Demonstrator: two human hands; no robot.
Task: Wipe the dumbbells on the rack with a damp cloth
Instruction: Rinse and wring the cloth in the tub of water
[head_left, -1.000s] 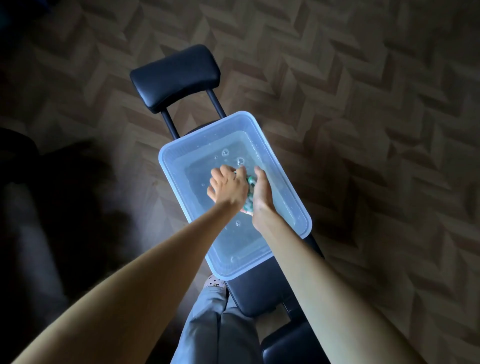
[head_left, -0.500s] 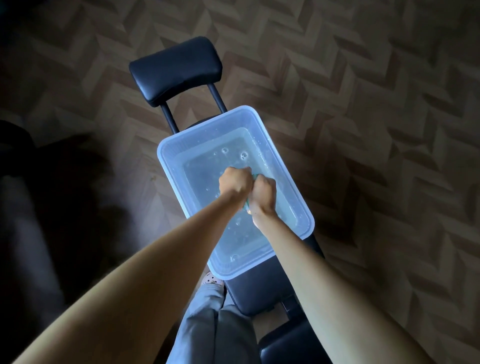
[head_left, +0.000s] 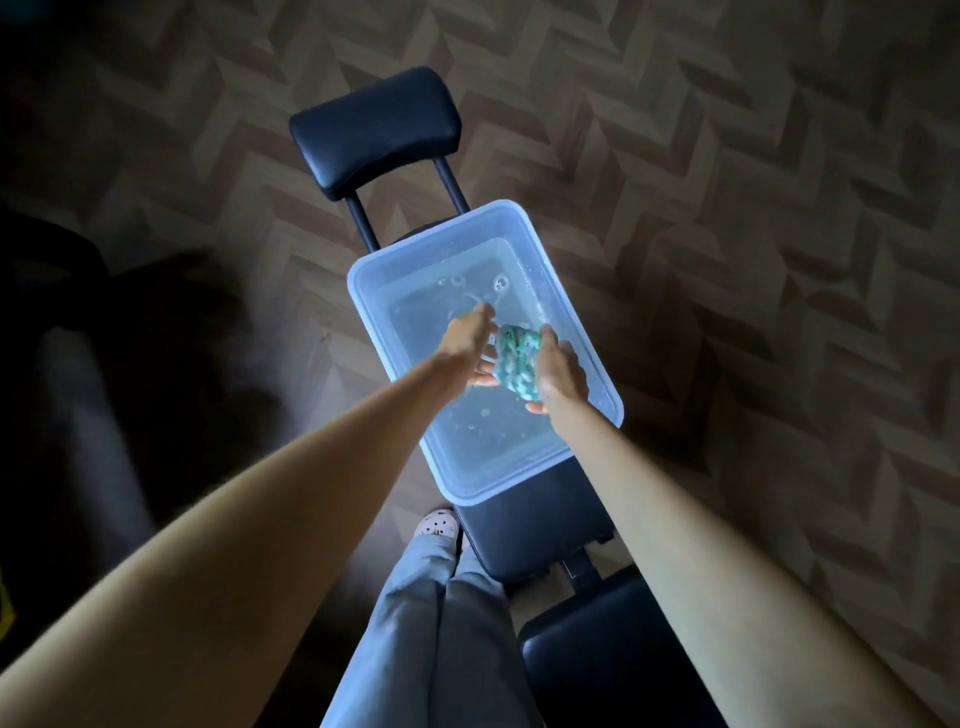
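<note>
Bench (head_left: 535, 535) mid — under tub (head_left: 358, 280), btm cropped

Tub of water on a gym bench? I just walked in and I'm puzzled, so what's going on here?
A person stands over a clear tub of water set on a black bench. Their right hand holds a balled green-and-white cloth above the water, while the left hand is open beside it. No dumbbells or rack are in view, so wiping looks not yet begun.

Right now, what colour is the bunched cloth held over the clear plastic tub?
The cloth is teal-green mottled white, head view.
</note>
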